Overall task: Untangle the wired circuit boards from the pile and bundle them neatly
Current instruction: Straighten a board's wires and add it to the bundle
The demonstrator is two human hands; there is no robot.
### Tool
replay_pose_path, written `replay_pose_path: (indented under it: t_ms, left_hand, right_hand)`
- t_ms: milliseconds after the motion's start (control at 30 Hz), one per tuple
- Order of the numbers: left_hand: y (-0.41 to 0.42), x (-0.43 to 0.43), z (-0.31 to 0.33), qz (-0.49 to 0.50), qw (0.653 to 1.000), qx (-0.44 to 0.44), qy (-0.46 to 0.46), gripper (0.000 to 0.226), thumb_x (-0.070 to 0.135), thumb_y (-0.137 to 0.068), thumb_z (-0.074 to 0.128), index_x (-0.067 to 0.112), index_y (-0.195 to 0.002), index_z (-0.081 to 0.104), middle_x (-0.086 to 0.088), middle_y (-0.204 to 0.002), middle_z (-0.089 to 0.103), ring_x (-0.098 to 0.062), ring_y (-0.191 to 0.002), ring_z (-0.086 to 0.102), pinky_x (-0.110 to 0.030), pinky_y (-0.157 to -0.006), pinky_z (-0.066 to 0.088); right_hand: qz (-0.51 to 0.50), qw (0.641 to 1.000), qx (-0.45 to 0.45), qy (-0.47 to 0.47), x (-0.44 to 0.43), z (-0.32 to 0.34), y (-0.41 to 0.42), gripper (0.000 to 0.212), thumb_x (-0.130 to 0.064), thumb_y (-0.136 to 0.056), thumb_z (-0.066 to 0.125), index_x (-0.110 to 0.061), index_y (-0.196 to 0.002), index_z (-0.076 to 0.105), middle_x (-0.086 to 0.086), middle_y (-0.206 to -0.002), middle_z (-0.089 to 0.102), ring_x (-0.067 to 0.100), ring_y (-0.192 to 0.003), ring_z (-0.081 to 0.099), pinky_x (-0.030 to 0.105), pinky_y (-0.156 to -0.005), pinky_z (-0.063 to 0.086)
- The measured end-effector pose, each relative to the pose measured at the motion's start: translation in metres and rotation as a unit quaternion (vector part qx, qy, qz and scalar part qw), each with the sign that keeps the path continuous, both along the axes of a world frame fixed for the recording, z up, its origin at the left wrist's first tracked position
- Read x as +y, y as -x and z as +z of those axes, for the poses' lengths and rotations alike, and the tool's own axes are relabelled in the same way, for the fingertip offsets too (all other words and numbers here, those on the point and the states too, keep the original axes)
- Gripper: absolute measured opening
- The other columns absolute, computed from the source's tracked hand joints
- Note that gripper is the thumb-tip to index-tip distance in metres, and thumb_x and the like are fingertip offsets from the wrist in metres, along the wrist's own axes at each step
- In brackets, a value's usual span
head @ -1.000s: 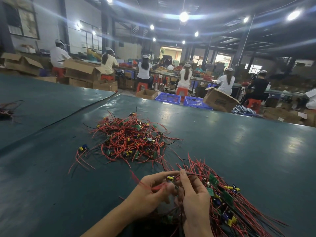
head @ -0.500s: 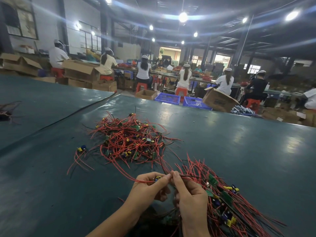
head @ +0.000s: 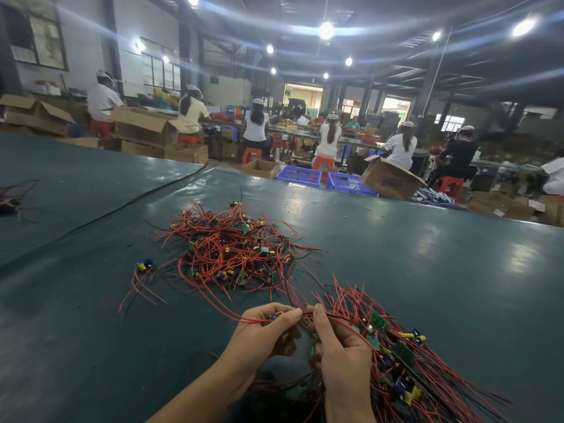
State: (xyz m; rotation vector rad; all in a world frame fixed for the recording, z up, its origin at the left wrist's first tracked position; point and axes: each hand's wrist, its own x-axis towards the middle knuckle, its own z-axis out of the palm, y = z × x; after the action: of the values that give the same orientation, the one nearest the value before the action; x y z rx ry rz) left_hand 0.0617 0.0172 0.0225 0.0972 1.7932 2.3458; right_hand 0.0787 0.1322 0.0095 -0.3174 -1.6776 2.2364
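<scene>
A tangled pile (head: 235,251) of red-wired green circuit boards lies on the dark green table (head: 442,294) ahead of me. My left hand (head: 262,334) pinches one small board with a yellow and blue part, its red wires trailing left toward the pile. My right hand (head: 338,349) grips red wires of a sorted bundle (head: 403,355) that fans out to the right. The two hands nearly touch at the fingertips. One loose board (head: 145,266) with red wires lies alone, left of the pile.
More wires (head: 12,199) lie at the far left of the table. Beyond the far table edge stand cardboard boxes (head: 387,178) and blue crates (head: 300,175), with several seated people working at benches.
My left hand has drawn the small board and its wires up and left, out toward the pile side. Both hands sit slightly higher than before.
</scene>
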Motion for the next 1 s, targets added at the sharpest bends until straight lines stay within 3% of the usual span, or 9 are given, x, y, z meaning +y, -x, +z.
replay_pose_path:
  t_ms: [67,167,333,400,533,633,700,867,1000]
  left_hand:
    - [-0.0015,-0.0002,0.0013,-0.029,0.998,-0.053,0.006,0.045,0.048,-0.066,0.072,0.007,-0.083,0.077,-0.015,-0.073,0.070,-0.021,-0.056,0.063,-0.027,-0.057,0.052]
    - [-0.0036,-0.0003,0.0027,-0.073,0.990,-0.125,-0.006,0.061,0.064,-0.054,0.072,0.006,-0.071,0.075,-0.011,-0.064,0.065,-0.016,-0.047,0.055,-0.022,-0.049,0.047]
    - [-0.0011,-0.0008,0.0040,-0.059,0.990,-0.091,-0.093,0.031,0.040,-0.060,0.076,0.011,-0.069,0.077,-0.006,-0.063,0.067,-0.015,-0.048,0.061,-0.021,-0.047,0.048]
    - [-0.0010,-0.0013,0.0055,-0.053,0.989,-0.061,-0.124,0.021,0.030,-0.060,0.075,0.012,-0.070,0.077,-0.007,-0.064,0.068,-0.014,-0.049,0.062,-0.020,-0.047,0.049]
    - [-0.0028,-0.0013,0.0061,-0.061,0.993,-0.023,-0.102,0.025,0.032,-0.072,0.072,0.009,-0.080,0.078,-0.008,-0.069,0.071,-0.013,-0.052,0.065,-0.020,-0.050,0.050]
    - [-0.0020,0.0003,0.0046,-0.024,0.996,-0.012,-0.090,0.018,0.020,-0.078,0.071,0.005,-0.085,0.078,-0.008,-0.067,0.071,-0.013,-0.051,0.064,-0.019,-0.048,0.049]
    - [-0.0002,0.0000,0.0048,0.011,0.997,0.004,-0.075,0.012,0.010,-0.082,0.068,0.006,-0.075,0.078,-0.007,-0.061,0.067,-0.013,-0.048,0.061,-0.019,-0.045,0.047]
    - [0.0023,-0.0012,0.0052,0.045,0.998,0.048,-0.001,0.026,0.006,-0.084,0.069,0.012,-0.059,0.071,-0.008,-0.058,0.063,-0.016,-0.049,0.058,-0.022,-0.048,0.047]
    - [0.0046,-0.0039,0.0061,0.058,0.997,0.048,-0.004,0.023,0.002,-0.085,0.067,0.006,-0.063,0.066,-0.012,-0.058,0.060,-0.019,-0.049,0.056,-0.023,-0.045,0.045]
  right_hand:
    - [0.000,1.000,0.015,0.001,-0.0006,0.0007,0.0000,0.018,-0.028,-0.082,0.071,-0.017,-0.071,0.080,0.008,-0.049,0.052,0.017,-0.044,0.044,0.026,-0.051,0.044]
    - [0.007,0.999,0.038,0.010,-0.0010,0.0031,-0.0009,0.020,-0.035,-0.072,0.071,-0.017,-0.073,0.080,0.002,-0.052,0.062,0.007,-0.043,0.052,0.021,-0.045,0.047]
    - [0.000,0.999,0.029,0.034,-0.0016,0.0029,-0.0008,0.030,-0.042,-0.063,0.071,-0.014,-0.068,0.079,0.005,-0.048,0.052,0.009,-0.037,0.038,0.021,-0.043,0.037]
    - [0.012,0.999,0.022,0.037,-0.0031,0.0025,-0.0003,0.030,-0.041,-0.065,0.071,-0.012,-0.068,0.078,0.007,-0.049,0.057,0.016,-0.042,0.048,0.030,-0.055,0.048]
    - [0.037,0.998,0.020,0.035,-0.0018,0.0026,0.0019,0.023,-0.034,-0.072,0.068,-0.014,-0.073,0.080,0.016,-0.077,0.074,0.033,-0.077,0.072,0.046,-0.078,0.059]
    - [0.036,0.999,0.020,0.027,-0.0032,0.0032,0.0015,0.026,-0.034,-0.071,0.068,-0.010,-0.069,0.078,0.014,-0.067,0.072,0.025,-0.062,0.069,0.039,-0.069,0.060]
    - [0.029,0.999,0.012,0.014,-0.0039,0.0030,0.0005,0.031,-0.037,-0.069,0.069,-0.007,-0.063,0.074,0.014,-0.058,0.065,0.023,-0.052,0.060,0.035,-0.060,0.055]
    - [0.010,1.000,-0.006,0.011,-0.0043,0.0028,0.0007,0.025,-0.032,-0.074,0.071,-0.010,-0.064,0.076,0.019,-0.064,0.066,0.034,-0.065,0.060,0.049,-0.072,0.053]
    - [-0.031,0.998,-0.003,0.057,0.0034,0.0049,0.0008,0.021,-0.033,-0.071,0.072,-0.013,-0.065,0.077,0.005,-0.050,0.053,0.011,-0.040,0.040,0.022,-0.042,0.037]
